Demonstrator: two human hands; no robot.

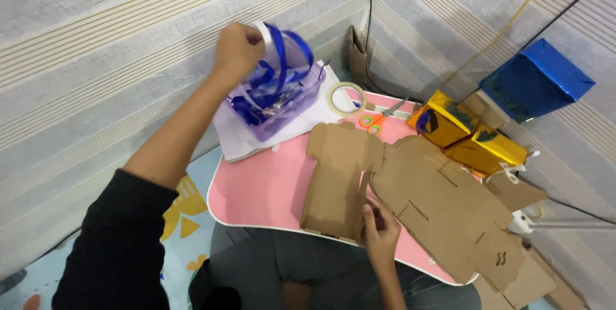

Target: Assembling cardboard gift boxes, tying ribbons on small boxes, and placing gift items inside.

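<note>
The left hand (236, 47) is reached far out and up, away from the body, and its fingers are closed on a strip of blue ribbon (277, 60) that loops up out of a see-through purple box (277, 101). The box sits at the far left corner of the pink table (256, 188), on top of some white paper (234, 140). The right hand (380, 223) stays close to the body, at the near edge of the table. It lies flat with its fingers open, pressing down on the brown cardboard pieces (410, 194). The cardboard lies long from the near right edge of the table up toward the middle. So the ribbon and its box are up and to the left of the cardboard, and the left hand is much nearer to them. The two hands are well apart. A roll of tape (345, 97) lies just beside the box, and orange scissors (378, 117) lie near it. Shiny gold boxes (471, 137) and a blue box (536, 79) sit on the right.
</note>
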